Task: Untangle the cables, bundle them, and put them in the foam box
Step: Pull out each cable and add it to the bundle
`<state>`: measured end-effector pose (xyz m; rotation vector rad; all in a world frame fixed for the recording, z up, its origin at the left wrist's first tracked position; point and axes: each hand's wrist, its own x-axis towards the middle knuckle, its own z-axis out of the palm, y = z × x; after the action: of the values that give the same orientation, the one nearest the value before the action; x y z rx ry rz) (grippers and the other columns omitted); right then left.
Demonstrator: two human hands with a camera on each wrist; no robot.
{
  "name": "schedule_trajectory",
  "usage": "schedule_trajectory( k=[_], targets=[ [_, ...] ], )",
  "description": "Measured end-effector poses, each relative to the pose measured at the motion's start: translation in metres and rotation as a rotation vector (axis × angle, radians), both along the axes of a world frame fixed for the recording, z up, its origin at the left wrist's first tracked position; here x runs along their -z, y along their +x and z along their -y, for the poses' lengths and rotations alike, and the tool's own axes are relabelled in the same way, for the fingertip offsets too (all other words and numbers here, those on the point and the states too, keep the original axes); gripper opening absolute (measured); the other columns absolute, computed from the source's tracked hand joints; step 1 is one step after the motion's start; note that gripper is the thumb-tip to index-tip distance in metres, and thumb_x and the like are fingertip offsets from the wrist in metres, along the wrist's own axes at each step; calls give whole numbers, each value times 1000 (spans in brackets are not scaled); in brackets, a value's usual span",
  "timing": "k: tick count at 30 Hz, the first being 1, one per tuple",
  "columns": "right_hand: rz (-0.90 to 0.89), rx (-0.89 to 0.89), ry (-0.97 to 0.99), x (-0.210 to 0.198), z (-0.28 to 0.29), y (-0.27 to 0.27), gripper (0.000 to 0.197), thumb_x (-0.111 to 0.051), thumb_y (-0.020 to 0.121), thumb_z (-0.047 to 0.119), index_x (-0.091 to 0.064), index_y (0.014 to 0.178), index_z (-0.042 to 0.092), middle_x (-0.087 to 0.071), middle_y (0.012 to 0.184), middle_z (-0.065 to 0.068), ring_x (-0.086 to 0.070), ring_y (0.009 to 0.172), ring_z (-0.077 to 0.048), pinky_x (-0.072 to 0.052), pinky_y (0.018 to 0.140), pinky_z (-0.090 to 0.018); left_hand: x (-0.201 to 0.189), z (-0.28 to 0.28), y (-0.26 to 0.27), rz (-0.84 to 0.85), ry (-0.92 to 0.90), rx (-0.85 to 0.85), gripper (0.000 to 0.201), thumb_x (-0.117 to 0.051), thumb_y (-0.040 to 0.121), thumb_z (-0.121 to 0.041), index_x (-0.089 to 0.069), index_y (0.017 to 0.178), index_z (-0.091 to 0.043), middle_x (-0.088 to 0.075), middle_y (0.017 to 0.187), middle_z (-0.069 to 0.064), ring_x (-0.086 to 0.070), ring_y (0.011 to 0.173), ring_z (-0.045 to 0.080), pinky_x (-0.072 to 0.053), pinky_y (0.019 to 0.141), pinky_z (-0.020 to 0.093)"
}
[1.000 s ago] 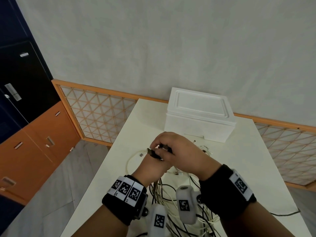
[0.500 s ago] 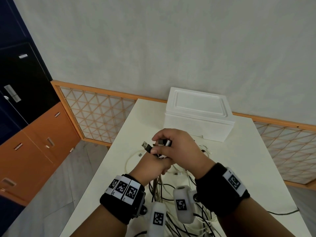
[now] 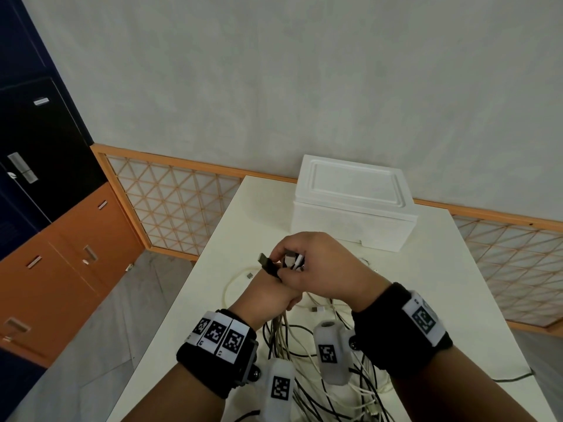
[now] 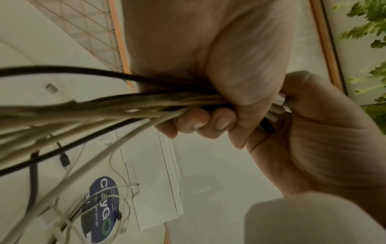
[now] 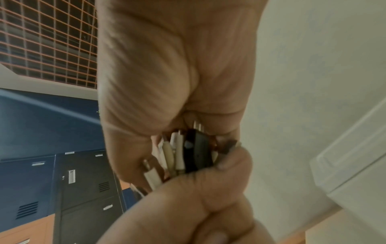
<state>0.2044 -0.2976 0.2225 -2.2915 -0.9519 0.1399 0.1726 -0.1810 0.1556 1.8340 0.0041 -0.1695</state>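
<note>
Fingers of the left hand (image 4: pixel 225 92) clench the gathered cables (image 4: pixel 117 105) above the table while the right hand (image 3: pixel 320 263) pinches their plug ends (bundling underway), so next, probably, coiling for the lidded foam box (image 3: pixel 350 214).

We see the cables (image 3: pixel 292 339), white and black, gathered at their plug ends (image 5: pixel 188 153) into one bunch in the left hand (image 3: pixel 268 296), strands trailing below both wrists in a loose tangle. Foam box (image 3: pixel 353 205), white, lid on, sits beyond the hands.
</note>
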Motion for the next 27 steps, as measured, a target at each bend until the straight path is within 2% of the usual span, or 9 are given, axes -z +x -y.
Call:
schedule_trajectory(
  k=[2,7,11,15,18,20,22,25,27],
  targets=[
    [-23,13,0,-1,1,0,19,-67,73,11,-72,91,18,-69,87,7,-61,81,-7,-51,77,-28,1,1,0,-8,6,-4,19,-44,59,-15,-41,40,-17,-46,45,-1,-43,47,11,-32,47,20],
    [-62,13,-66,-3,5,1,19,-72,73,21,-70,92,20,-66,90,6,-59,82,-7,-49,74,-23,2,-2,2,-15,-58,-35,23,-50,72,-4,-43,54,-16,-42,49,-5,-40,50,11,-34,52,21],
    [2,-9,-143,-2,5,7,12,-67,77,18,-71,89,17,-67,91,2,-61,82,-12,-50,77,-31,-3,1,0,-10,-43,-36,16,-50,66,-18,-41,53,-18,-41,47,-6,-37,43,4,-32,47,16],
    [135,-46,-213,3,-2,8,14,-62,83,20,-67,90,10,-64,101,-3,-59,93,-18,-48,82,-37,-3,2,5,-10,37,-117,32,-48,83,0,-40,56,-15,-43,52,-1,-41,50,10,-32,45,13],
    [48,24,56,3,-4,7,8,-63,87,17,-68,90,13,-67,109,2,-60,95,-9,-48,84,-25,-5,3,4,-15,-123,-142,22,-54,82,0,-49,67,-15,-48,51,-5,-46,49,9,-40,55,23],
    [-185,129,335,3,-5,6,7,-62,89,15,-68,88,19,-70,104,3,-65,89,-10,-54,81,-30,-5,2,2,-3,-203,-116,17,-62,78,-8,-51,65,-12,-48,47,-6,-44,45,9,-40,59,30],
    [-240,163,434,7,-9,4,7,-60,91,19,-66,89,21,-71,101,3,-66,91,-12,-54,82,-33,-6,1,1,13,-171,-62,14,-60,71,-12,-51,60,-11,-50,48,-3,-46,48,11,-39,61,31],
    [-171,80,400,15,-16,0,10,-53,95,18,-62,98,14,-70,92,11,-63,83,0,-47,72,-16,-5,4,6,62,-66,-67,18,-56,83,2,-55,81,-16,-57,75,-10,-53,72,0,-38,71,13],
    [-133,32,407,18,-19,-1,14,-52,96,16,-62,105,12,-67,87,19,-61,82,4,-43,72,-10,-5,5,9,52,-96,-189,20,-45,95,1,-47,90,-19,-42,87,-17,-44,79,-7,-30,72,6]
  ],
)
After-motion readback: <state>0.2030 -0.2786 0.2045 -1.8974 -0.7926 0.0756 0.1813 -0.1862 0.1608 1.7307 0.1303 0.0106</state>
